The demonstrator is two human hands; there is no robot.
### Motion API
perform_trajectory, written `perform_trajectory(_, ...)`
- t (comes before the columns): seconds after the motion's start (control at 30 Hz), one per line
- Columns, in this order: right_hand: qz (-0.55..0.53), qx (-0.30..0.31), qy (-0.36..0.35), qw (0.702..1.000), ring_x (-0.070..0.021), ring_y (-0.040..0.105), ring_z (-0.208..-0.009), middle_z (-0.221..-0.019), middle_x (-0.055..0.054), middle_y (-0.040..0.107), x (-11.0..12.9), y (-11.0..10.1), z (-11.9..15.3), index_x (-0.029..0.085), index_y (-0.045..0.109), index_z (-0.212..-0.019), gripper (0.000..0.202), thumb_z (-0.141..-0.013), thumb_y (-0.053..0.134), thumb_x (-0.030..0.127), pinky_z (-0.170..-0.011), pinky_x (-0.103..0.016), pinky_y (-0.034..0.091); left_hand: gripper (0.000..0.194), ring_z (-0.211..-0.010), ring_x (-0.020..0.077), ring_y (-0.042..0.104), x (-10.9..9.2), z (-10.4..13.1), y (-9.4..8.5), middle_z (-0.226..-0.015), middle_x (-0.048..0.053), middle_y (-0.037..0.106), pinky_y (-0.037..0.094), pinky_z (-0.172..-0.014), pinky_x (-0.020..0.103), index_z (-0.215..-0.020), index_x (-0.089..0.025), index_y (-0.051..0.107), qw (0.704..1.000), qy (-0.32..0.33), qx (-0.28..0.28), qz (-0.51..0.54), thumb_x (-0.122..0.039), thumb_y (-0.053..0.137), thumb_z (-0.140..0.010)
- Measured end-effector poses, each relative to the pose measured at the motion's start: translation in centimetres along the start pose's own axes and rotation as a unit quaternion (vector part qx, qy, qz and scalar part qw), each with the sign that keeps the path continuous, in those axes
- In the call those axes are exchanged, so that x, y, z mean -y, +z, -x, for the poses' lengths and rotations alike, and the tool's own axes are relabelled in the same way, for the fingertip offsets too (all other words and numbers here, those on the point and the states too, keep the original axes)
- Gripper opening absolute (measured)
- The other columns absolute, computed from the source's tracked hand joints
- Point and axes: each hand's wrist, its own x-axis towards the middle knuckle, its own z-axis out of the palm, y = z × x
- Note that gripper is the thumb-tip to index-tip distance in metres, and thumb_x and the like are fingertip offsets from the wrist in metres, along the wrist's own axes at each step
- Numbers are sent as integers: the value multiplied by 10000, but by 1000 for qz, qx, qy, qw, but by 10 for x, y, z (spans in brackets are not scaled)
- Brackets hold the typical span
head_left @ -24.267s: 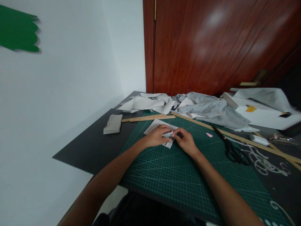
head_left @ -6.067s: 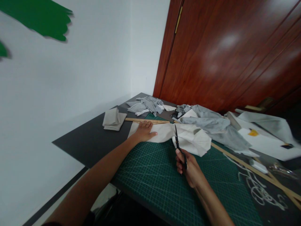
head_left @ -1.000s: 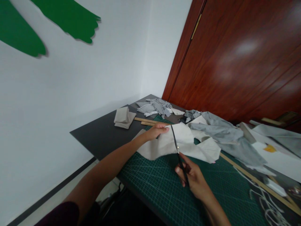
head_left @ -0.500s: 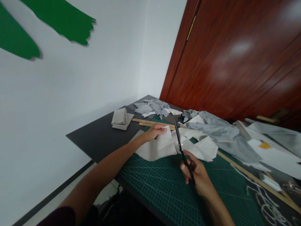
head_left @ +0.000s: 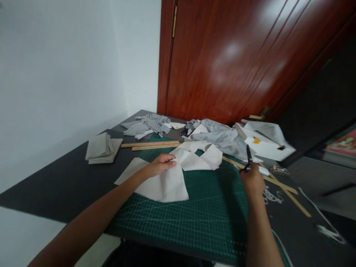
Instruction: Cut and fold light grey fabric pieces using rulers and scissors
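My left hand (head_left: 161, 165) pinches the upper edge of a pale cloth piece (head_left: 167, 185), which hangs onto the green cutting mat (head_left: 203, 207). Another cream fabric strip (head_left: 201, 161) lies just beyond it, curled in a loop on the mat. Over at the mat's right side, my right hand (head_left: 253, 180) grips black scissors (head_left: 248, 155), their blades pointing up and away from me. The hand itself covers part of the scissor handles.
Folded beige cloth (head_left: 102, 148) lies at the left, with grey scraps (head_left: 150, 124) behind. Wooden rulers (head_left: 155, 145) rest along the mat's far edge. Grey fabric (head_left: 219, 135), a white box-like item (head_left: 264, 144) and white cord (head_left: 272, 195) are at the right.
My right hand has carried the scissors away from the cloth, to the right side of the mat. My left hand still holds the cloth. The view has turned to the right.
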Motion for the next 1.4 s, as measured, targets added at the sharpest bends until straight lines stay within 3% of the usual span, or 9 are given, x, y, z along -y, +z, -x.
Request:
perform_trajectory(0.2,53,35,-21,998,-382,707,-1047,-1098,-238,741,-24,12,-11,97,545,-1399,509,-903,532,212,-811,-414,510,354,-643,130,485,7,5,51,-693,-22,561,354,-587,230,-798,-159,648,998,0,-16,-67,-502,613,-878)
perform_trajectory(0.33,73,29,-21,997,-369,714,-1032,-1105,-237,741,-30,18,-17,89,553,-1413,514,-908,512,176,-801,-399,518,263,-726,161,573,18,5,63,-765,5,647,417,-663,250,-816,-171,677,989,29,-41,-137,-406,600,-905)
perform_trajectory(0.53,77,36,-50,995,-371,705,-1069,-1079,-236,737,-50,28,-31,79,596,-1405,540,-875,503,118,-836,-414,521,332,-777,172,636,36,-2,51,-849,5,689,467,-728,277,-1196,-187,656,972,30,-127,-194,-351,627,-909)
perform_trajectory(0.67,102,66,-46,992,-389,702,-1092,-1108,-259,722,-49,33,-31,86,636,-1374,510,-891,480,134,-862,-450,514,429,-895,225,645,31,-3,40,-925,45,681,492,-830,335,-1327,-182,596,913,9,-194,-358,-372,633,-944)
perform_trajectory(0.8,157,7,-76,985,-443,669,-1143,-1207,-307,679,-17,39,-11,95,665,-1356,460,-962,446,185,-934,-560,470,838,-1219,352,547,23,-3,29,-1291,153,615,425,-1055,460,-1558,-175,411,818,0,-229,-528,-430,778,-849)
perform_trajectory(0.93,73,-25,-231,970,-411,582,-1300,-1438,-252,586,31,54,22,158,581,-1472,569,-1017,497,490,-1049,-544,427,879,-1342,389,472,27,-8,18,-1469,190,507,396,-1092,494,-1587,-170,364,810,-72,-226,-536,-469,756,-859)
perform_trajectory(1.07,5,112,-343,933,-374,587,-1314,-1448,-208,608,59,75,50,191,619,-1426,595,-944,631,541,-1075,-520,446,674,-1363,367,481,31,-9,12,-1465,159,537,368,-1131,505,-1482,-203,507,835,-91,-186,-510,-496,687,-902)
perform_trajectory(1.23,-160,86,-419,890,-296,649,-1215,-1364,-191,649,67,89,74,177,739,-1106,339,-957,443,104,-1058,-488,500,1059,-1490,428,347,33,-5,15,-1599,197,405,306,-1204,548,-1589,-185,364,848,-30,-164,-503,-632,803,-736)
perform_trajectory(1.4,-430,93,-486,756,-272,591,-1343,-1530,-134,510,81,73,116,270,684,-1176,322,-983,469,128,-1124,-514,472,1288,-1547,436,278,32,-1,23,-1673,227,309,238,-1253,591,-1648,-167,230,874,42,-112,-471,-606,874,-623)
